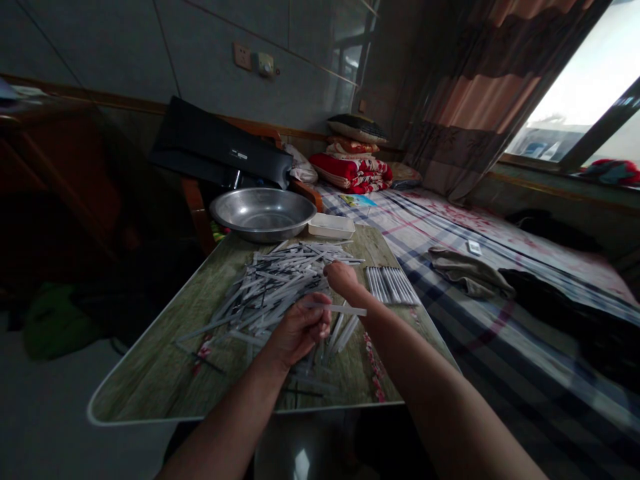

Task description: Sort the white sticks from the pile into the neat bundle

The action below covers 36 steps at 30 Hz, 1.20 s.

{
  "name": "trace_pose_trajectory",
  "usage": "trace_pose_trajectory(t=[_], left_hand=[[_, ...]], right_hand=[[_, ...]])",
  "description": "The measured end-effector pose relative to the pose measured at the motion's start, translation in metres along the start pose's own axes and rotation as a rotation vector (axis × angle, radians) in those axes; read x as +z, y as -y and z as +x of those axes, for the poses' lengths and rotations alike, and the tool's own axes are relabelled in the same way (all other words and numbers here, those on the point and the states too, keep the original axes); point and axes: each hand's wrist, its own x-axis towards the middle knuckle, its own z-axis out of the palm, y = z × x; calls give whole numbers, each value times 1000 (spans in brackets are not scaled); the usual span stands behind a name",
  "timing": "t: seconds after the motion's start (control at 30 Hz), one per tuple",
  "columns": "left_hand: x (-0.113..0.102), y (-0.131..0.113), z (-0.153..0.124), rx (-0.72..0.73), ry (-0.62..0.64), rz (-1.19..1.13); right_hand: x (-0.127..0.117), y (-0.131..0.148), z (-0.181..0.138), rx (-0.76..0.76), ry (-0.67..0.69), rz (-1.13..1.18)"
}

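Observation:
My left hand is closed on a thin, translucent white plastic tube, which points to the right across my right forearm. Beyond it, my right hand reaches to the right side of a loose heap of similar white tubes. Its fingers are bent together; what they hold, if anything, is hidden. Dark thin sticks are mixed into the heap. To the right of my right hand lies a neat row of white tubes with dark ends, side by side. A few loose tubes lie between my forearms.
The wood-patterned table has a pale rim. At its far end are a wide metal basin and a shallow white tray. A bed with a checked sheet adjoins on the right. A chair stands behind the basin.

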Motion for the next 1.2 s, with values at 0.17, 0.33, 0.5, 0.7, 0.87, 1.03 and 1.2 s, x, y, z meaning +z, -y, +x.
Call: trace_pose_trajectory(t=[0.17,0.33,0.5,0.7,0.87,1.03,1.2], left_hand=[[0,0,-1,-6,37,4],[-3,0,3,9,-61,-48],[-8,-2,14,97,-379,-121],[-13,1,21,221,-526,-138],[-15,2,21,240,-536,-133],[-11,1,19,224,-546,-126],[-9,2,18,222,-516,-102]], right_hand=[[-9,-2,-8,-60,-44,-37],[-26,-22,-29,-161,-128,68],[-40,-56,-69,-126,-285,600],[-45,-80,-114,-4,-325,1288],[-51,-85,-125,56,-408,1358],[-51,-88,-127,59,-412,1339],[-51,-91,-130,82,-399,1326]])
